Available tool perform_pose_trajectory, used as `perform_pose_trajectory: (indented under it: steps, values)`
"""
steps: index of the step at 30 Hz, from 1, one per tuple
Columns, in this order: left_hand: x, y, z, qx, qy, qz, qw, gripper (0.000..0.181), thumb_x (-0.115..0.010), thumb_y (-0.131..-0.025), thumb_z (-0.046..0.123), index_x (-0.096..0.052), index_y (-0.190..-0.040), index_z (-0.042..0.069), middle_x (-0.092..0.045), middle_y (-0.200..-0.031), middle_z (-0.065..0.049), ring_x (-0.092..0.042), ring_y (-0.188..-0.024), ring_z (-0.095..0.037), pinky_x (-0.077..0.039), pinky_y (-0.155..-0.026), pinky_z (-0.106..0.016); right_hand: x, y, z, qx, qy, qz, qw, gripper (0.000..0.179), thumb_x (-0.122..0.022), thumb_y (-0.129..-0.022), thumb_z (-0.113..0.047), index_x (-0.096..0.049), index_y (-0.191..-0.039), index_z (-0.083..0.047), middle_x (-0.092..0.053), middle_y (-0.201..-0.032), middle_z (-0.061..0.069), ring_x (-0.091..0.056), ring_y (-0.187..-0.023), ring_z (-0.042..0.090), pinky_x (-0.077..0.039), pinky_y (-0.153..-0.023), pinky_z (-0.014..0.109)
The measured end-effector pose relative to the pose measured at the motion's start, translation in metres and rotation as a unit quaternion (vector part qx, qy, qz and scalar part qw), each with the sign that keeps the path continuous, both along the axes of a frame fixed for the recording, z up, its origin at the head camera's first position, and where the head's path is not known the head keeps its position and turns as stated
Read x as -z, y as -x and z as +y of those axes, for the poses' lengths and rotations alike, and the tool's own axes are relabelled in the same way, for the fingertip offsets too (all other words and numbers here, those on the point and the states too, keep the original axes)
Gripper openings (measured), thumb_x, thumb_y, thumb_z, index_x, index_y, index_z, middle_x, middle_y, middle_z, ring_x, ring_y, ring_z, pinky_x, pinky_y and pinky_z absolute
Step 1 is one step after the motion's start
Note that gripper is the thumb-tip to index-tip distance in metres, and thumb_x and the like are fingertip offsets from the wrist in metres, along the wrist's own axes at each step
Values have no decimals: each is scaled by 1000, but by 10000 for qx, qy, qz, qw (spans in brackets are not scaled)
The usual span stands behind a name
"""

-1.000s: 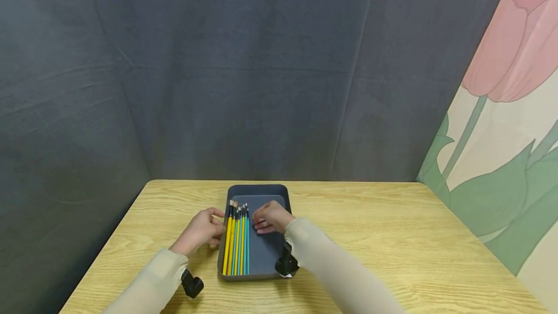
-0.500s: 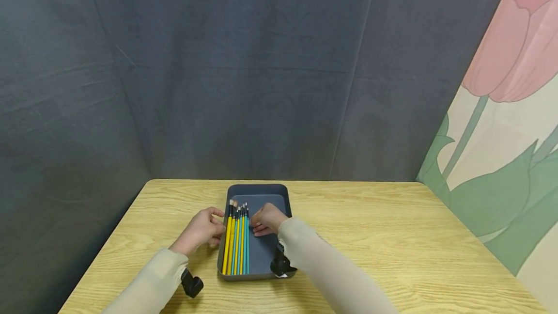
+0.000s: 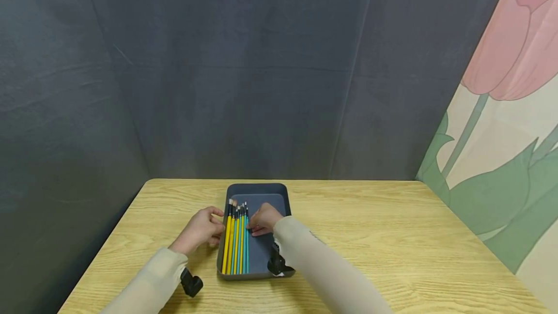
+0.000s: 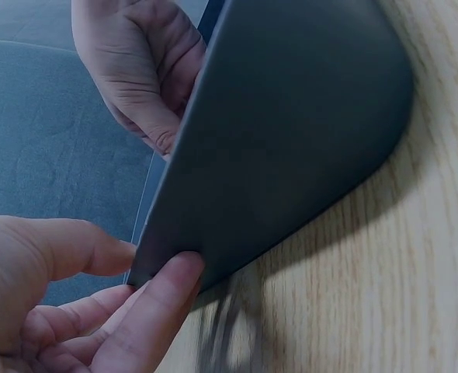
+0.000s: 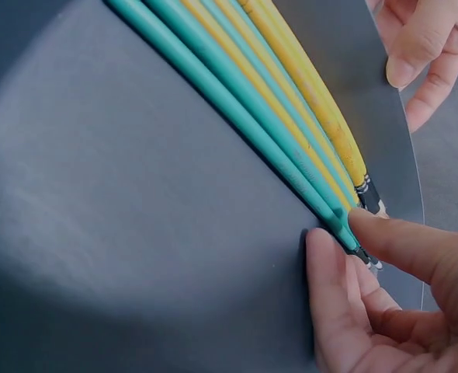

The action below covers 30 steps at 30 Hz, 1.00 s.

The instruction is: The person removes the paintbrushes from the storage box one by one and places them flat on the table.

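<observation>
A dark grey tray (image 3: 270, 260) stands on the table, with several paintbrushes (image 3: 236, 246) lined up along its left side, some yellow and some teal, bristles pointing away. My left hand (image 3: 202, 230) holds the tray's left wall; in the left wrist view its thumb is at the rim and a fingertip (image 4: 184, 268) presses the outer side. Inside the tray, my right hand (image 3: 263, 219) is at the outermost teal paintbrush (image 5: 291, 179). Its thumb and index finger pinch that brush near the ferrule, as the right wrist view shows. The ferrules are partly hidden behind the thumb.
The wooden table (image 3: 370, 236) extends to both sides of the tray. A dark curtain (image 3: 261, 86) hangs behind it, and a tulip-patterned wall (image 3: 501, 134) is at the right. The tray's right half shows bare floor (image 5: 136, 194).
My right hand has moved left across the tray floor to the outermost teal paintbrush. My left hand has stayed at the tray's left wall.
</observation>
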State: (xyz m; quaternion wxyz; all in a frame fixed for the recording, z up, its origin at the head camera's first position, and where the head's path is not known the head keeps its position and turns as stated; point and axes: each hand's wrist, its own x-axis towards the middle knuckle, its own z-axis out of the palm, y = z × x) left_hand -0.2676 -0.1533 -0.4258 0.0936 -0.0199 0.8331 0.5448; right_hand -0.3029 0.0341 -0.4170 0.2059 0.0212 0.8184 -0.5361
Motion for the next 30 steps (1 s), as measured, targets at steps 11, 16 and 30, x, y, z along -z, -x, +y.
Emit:
perform_pose_trajectory:
  steps: [11,16,30]
  values:
    - [-2,-1,0,9,-32,-13,10000,42,-55,-84,-7,-48,-126,-7,-61,-94,-18,-63,-72,-21,-57,-59,-37,-1,0,-4,68,-252,29,9997,20,-71,-79,8,-63,-98,9,-56,-70,8,-55,-57,16,-59,-67,34]
    - [-3,-1,0,-4,-26,2,10000,42,-55,-83,-7,-49,-124,-7,-61,-92,-18,-63,-71,-21,-57,-58,-36,-1,-1,-6,102,-399,99,9991,19,-73,-78,9,-63,-93,8,-57,-70,9,-60,-59,17,-59,-63,32]
    - [-5,-1,1,1,82,9,10000,41,-56,-82,-7,-49,-122,-7,-62,-91,-17,-64,-71,-20,-58,-59,-36,-2,1,-11,152,-559,94,9983,16,-72,-76,13,-63,-89,9,-58,-75,13,-68,-63,24,-59,-61,33]
